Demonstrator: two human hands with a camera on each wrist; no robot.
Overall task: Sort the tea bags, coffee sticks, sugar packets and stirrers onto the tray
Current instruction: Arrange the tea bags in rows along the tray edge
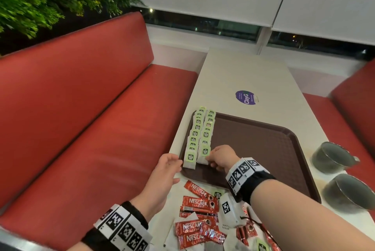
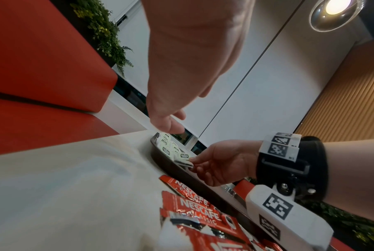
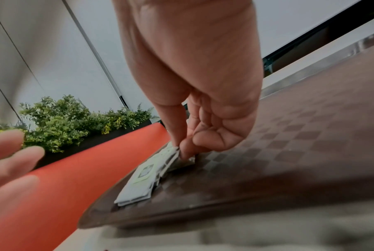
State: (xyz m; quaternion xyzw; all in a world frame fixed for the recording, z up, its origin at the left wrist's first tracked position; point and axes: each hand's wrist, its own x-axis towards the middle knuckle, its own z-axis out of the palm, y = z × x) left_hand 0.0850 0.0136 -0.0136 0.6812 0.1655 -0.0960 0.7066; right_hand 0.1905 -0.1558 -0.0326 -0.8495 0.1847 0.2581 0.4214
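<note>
A brown tray (image 1: 263,139) lies on the table, with two rows of green-labelled tea bags (image 1: 199,129) overlapping along its left side. My right hand (image 1: 209,160) pinches the nearest tea bag (image 1: 204,154) of the right row between thumb and fingers, low on the tray; the right wrist view shows the pinch (image 3: 180,151) at that bag's edge. My left hand (image 1: 178,164) hovers open at the tray's front left corner, beside the left row, holding nothing. Red coffee sticks (image 1: 194,202) and white sugar packets (image 1: 225,224) lie in a loose pile on the table in front of the tray.
Two metal cups (image 1: 332,157) (image 1: 349,194) stand right of the tray. A purple sticker (image 1: 245,97) sits on the table beyond it. Red bench seats (image 1: 91,129) flank the table on both sides. The tray's middle and right are bare.
</note>
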